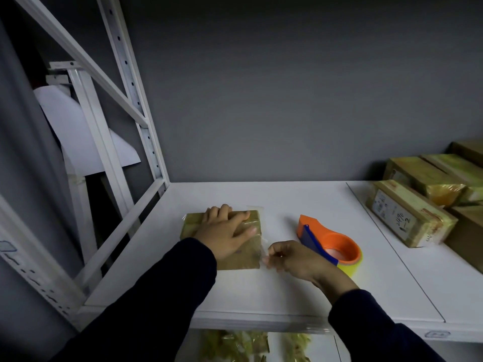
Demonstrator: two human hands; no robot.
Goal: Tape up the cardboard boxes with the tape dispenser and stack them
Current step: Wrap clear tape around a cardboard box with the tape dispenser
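A small flat cardboard box (243,259) lies on the white shelf (261,288), wrapped in shiny clear tape. My left hand (224,233) rests flat on its top, fingers spread and straight. My right hand (290,259) is at the box's right edge, its fingertips pinching a loose strip of clear tape (264,246). The orange and blue tape dispenser (326,241) with a yellowish roll stands on the shelf just right of my right hand, untouched.
Several taped cardboard boxes (410,212) are stacked at the shelf's right end. White metal rack uprights (136,100) rise at the left. A lower shelf below holds more taped packages (235,346). A grey wall stands behind.
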